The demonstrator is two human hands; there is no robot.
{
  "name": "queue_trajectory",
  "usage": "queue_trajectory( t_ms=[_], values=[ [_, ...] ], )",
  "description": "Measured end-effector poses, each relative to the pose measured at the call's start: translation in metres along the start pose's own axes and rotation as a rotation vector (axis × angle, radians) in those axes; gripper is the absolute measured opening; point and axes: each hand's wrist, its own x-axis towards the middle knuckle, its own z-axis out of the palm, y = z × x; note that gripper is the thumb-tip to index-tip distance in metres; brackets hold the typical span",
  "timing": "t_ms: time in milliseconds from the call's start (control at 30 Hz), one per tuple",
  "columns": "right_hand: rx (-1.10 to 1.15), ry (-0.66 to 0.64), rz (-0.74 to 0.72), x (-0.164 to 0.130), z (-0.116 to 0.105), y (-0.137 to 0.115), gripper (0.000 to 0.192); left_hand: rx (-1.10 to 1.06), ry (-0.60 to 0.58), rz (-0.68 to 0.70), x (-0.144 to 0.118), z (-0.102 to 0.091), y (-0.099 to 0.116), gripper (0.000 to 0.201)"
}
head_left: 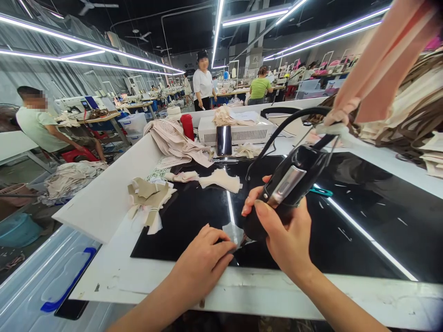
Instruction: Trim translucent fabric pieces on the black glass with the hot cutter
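My right hand (287, 230) is wrapped round a black corded power tool (290, 175) with a silver plate on its side. The tool's lower end is low over the glossy black board (346, 221), and my hand hides part of it. My left hand (204, 253) lies at the front edge of the board, thumb and fingers pinched together on the edge of a small, thin pale piece of fabric (232, 232). That piece lies beside the tool's lower end. A black cord (277, 138) arches over the tool, and pink fabric strips (384, 69) hang above it.
Beyond my hands lie cream fabric pieces (221, 180), beige scraps (148, 198), a phone (224, 140) and a white vented box (238, 133). A teal tool (321, 190) rests right. Fabric piles (411, 101) stand far right; a plastic bin (58, 272) is left. People work at sewing tables behind.
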Motion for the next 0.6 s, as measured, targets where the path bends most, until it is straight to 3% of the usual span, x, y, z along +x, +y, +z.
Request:
queue_trajectory(
  t_ms=[233,600],
  values=[
    [-0.027,0.074,-0.009,0.010,-0.005,0.003,0.028,0.006,-0.050,0.083,0.008,-0.013,-0.010,0.026],
    [0.071,-0.004,0.036,-0.008,0.003,-0.002,0.032,-0.022,-0.120,0.101,0.007,-0.014,-0.014,0.036]
  ],
)
